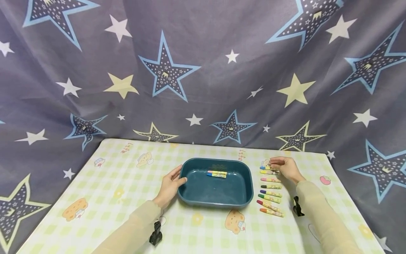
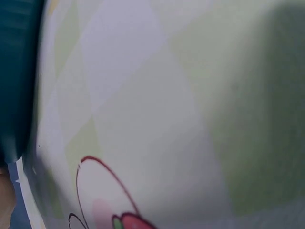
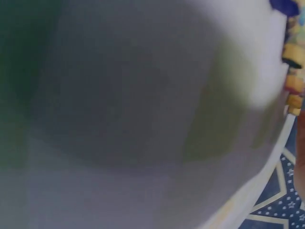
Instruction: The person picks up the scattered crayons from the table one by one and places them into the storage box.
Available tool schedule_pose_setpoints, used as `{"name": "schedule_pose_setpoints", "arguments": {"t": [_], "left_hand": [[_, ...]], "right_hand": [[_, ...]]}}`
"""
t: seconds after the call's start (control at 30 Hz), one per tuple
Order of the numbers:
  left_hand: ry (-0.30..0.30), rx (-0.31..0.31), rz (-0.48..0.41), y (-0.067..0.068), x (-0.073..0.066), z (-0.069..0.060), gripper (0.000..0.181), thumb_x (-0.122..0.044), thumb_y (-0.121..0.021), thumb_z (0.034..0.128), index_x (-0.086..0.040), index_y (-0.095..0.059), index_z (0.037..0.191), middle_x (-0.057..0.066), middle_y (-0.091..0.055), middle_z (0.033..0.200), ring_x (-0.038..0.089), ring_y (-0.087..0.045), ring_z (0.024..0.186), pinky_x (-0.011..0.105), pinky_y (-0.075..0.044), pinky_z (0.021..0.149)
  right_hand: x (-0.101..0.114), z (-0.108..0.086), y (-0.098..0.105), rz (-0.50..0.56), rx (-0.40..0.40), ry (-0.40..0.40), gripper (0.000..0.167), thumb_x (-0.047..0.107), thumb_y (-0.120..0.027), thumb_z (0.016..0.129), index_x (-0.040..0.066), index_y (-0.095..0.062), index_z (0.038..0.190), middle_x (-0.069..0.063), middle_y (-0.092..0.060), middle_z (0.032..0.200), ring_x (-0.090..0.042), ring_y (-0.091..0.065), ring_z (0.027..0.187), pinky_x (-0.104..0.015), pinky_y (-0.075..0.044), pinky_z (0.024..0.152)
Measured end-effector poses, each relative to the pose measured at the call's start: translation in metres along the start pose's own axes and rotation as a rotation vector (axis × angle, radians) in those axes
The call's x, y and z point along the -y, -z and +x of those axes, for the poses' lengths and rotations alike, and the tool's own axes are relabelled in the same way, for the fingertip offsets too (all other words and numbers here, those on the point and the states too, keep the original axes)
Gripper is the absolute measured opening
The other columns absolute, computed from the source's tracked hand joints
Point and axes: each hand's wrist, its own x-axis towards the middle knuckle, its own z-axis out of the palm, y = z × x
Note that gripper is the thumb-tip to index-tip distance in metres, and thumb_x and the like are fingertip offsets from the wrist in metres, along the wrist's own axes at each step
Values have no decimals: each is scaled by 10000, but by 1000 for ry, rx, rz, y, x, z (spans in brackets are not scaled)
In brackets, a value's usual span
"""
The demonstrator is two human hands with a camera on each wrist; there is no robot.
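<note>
The bin (image 1: pixel 215 193) sits on the cloth (image 1: pixel 108 197). The left hand (image 1: pixel 168 185) holds the bin at its left wall, thumb over the rim and fingers along the outside.

Two crayons lie side by side within the bin, toward its far wall: a pink one (image 1: pixel 215 172) and, just nearer, a blue one (image 1: pixel 216 175).

Right of the bin, apart from it, more crayons form a column, tips toward the bin. From far to near, the tips are blue (image 1: pixel 263 168), yellow (image 1: pixel 268 172), pink (image 1: pixel 270 180), dark (image 1: pixel 271 187), purple (image 1: pixel 271 193), green (image 1: pixel 269 198), red (image 1: pixel 268 205) and orange (image 1: pixel 271 212); the last two slant.

The right hand (image 1: pixel 287 168), right of the bin, is over the column's far end, fingers bent above the blue and yellow crayons; I cannot tell whether they pinch one.

Behind the bin, past the cloth, hangs a star-patterned curtain (image 1: pixel 215 77). A black wrist device (image 1: pixel 155 233) shows left of the bin and nearer.
</note>
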Motion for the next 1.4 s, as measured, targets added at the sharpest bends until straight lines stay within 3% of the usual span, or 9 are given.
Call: {"name": "schedule_pose_setpoints", "arguments": {"t": [0.27,0.5,0.73,1.03,1.4], "left_hand": [[-9,2,2,-2,-3,-1,587,-32,-604,829,-102,-413,1380,161,-438,1381,290,-406,1289,346,-418,1016],[8,5,-4,-1,-5,0,591,-41,-603,832,-120,-408,1384,139,-430,1391,268,-408,1290,327,-414,1020],[-1,-7,-11,2,-4,0,587,-14,-599,830,-96,-411,1381,162,-436,1381,284,-400,1293,331,-408,1023],[-2,18,-25,-1,-5,-1,578,-24,-592,844,-96,-401,1385,165,-415,1398,281,-401,1294,327,-402,1029],[5,1,-20,-1,-3,0,576,-11,-592,840,-95,-410,1380,164,-431,1386,281,-414,1285,317,-421,1013]], "right_hand": [[-10,3,3,-36,-9,-19,335,92,-636,848,-61,-603,1145,-224,-643,1079,-26,-647,820,-143,-532,706],[-10,3,-1,-105,-12,-31,329,131,-654,841,-29,-629,1128,-201,-651,1081,-96,-650,859,-152,-528,706],[-7,2,-8,-65,46,-29,301,37,-615,849,-74,-612,1129,-255,-636,1063,-65,-602,629,-244,-499,481],[-10,1,-11,-131,-40,-23,198,40,-639,829,-48,-680,1001,-212,-684,933,-87,-599,576,-248,-495,450],[-6,2,-11,-141,-61,-38,201,52,-637,836,-39,-681,1010,-202,-688,909,-90,-588,568,-256,-483,436]]}}
